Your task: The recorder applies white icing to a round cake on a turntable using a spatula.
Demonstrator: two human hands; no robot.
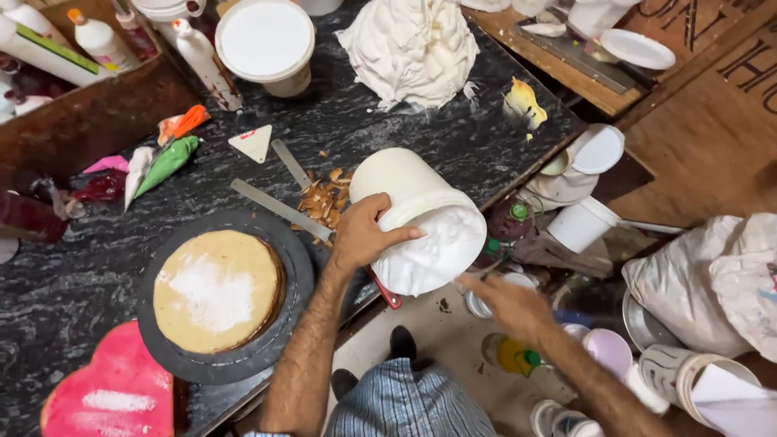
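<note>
My left hand (362, 235) grips the side of a white bucket (396, 186) that is tipped over the counter's edge, its mouth full of white cream (433, 247). My right hand (508, 303) is just below the bucket's mouth, blurred, its fingers pointing at the cream; a thin dark thing shows at its fingertips. To the left a round tan cake layer (217, 290) with a patch of white cream on top lies on a black turntable (295, 251). A pink heart-shaped cake (109, 388) sits at the lower left.
On the black marble counter (388, 129) lie two long metal spatulas (275, 206), cake scraps (324, 201), a triangular scraper (252, 142), piping bags (166, 162), a lidded white tub (265, 40) and a white heap (413, 44). Tubs, lids and sacks (712, 275) crowd the floor at right.
</note>
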